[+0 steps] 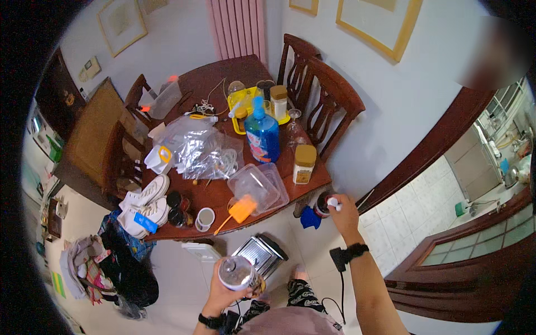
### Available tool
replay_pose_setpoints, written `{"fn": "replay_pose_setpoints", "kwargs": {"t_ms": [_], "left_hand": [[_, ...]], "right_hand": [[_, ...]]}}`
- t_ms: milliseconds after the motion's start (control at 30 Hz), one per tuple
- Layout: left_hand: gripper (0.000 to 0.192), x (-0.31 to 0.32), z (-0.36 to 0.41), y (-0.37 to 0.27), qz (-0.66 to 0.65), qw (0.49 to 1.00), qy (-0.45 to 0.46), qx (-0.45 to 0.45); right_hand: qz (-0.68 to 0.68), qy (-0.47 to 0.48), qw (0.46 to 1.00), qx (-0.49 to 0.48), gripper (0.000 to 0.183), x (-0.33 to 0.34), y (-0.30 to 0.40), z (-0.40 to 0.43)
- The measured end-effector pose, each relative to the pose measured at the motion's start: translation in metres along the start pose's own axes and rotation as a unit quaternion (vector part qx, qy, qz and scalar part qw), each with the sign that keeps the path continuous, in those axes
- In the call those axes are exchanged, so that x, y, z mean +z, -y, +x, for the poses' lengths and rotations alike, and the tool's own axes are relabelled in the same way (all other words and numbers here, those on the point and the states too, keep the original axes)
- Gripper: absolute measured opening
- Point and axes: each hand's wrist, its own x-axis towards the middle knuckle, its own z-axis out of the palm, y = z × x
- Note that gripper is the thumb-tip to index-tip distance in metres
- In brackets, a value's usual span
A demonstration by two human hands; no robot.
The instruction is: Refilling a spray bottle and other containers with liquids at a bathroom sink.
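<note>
My left hand (224, 289) is closed around a clear jar with a transparent lid (235, 272), held in front of my body, above the floor. Out to the right, past the table's corner, my right hand (345, 215) grips a small white object (333, 203). Right beside that hand is a dark jar or can (322, 204), with a blue item (310, 217) at its left; whether the hand also holds the dark one I cannot tell. On the near table edge lie an orange plastic tool (243, 209), clear plastic containers (253, 186) and a white cup (205, 220).
The wooden table (243, 67) also carries a blue pump bottle (263, 138), a gold-lidded jar (304, 165), glass goblets, clear plastic bags (201, 150), white sneakers (146, 209) and dark jars (178, 209). Wooden chairs (335, 100) flank it. A metal appliance (259, 253) and piled clothes (125, 268) are below.
</note>
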Motion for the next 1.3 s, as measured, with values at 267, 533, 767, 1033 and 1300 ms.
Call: {"fn": "replay_pose_setpoints", "kwargs": {"t_ms": [267,533,767,1033,1300], "left_hand": [[0.094,0.050,-0.021,-0.008,0.026,0.997,-0.073,-0.027],[0.094,0.043,-0.025,0.010,0.027,0.999,-0.011,-0.018],[0.099,0.044,-0.006,-0.009,0.081,0.971,0.195,0.112],[0.095,0.113,-0.055,-0.027,0.048,0.870,0.456,0.182],[0.095,0.250,-0.195,-0.024,0.001,0.708,0.677,0.202]], "right_hand": [[-0.041,0.092,0.993,0.066,0.025,0.069,-0.026,0.086],[-0.049,0.102,0.993,0.042,0.033,0.036,-0.019,0.062],[-0.029,0.043,0.989,0.141,0.036,-0.092,-0.019,-0.127],[0.179,-0.270,0.781,0.534,0.030,-0.234,0.046,-0.458],[0.204,-0.520,0.604,0.569,0.029,-0.288,0.095,-0.697]]}}
